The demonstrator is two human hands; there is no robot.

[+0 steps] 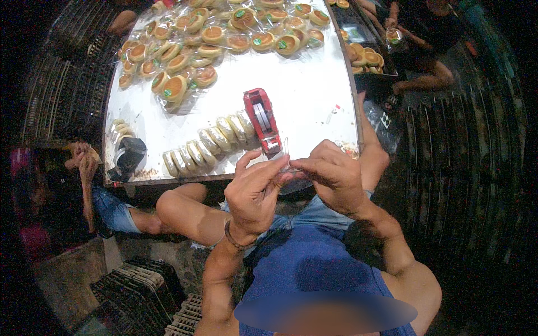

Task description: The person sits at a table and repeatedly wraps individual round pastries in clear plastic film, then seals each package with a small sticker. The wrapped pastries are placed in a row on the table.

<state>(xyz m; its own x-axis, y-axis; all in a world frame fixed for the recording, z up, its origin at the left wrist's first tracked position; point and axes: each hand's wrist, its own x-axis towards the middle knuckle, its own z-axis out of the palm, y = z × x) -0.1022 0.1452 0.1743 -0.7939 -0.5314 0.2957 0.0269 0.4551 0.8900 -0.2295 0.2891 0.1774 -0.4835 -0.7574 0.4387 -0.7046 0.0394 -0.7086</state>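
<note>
Close together at the front edge of the white table [302, 105], my left hand [256, 189] and my right hand [336, 174] pinch a clear plastic bag [296, 185] between their fingertips. Most of the bag is hidden behind the fingers. Just beyond them lies a red tape dispenser [262, 117] with a roll in it. To its left, several wrapped round pastries [218, 138] stand on edge in a slanting row. Many bagged round pastries [212, 34], some with green labels, are heaped across the far part of the table.
A dark tape dispenser [130, 153] stands at the table's left corner beside a few pale pastries [121, 127]. A co-worker's hands [84, 161] are at the left; another person at the upper right holds a bagged pastry [394, 37]. Stacked dark crates [138, 285] are at the lower left.
</note>
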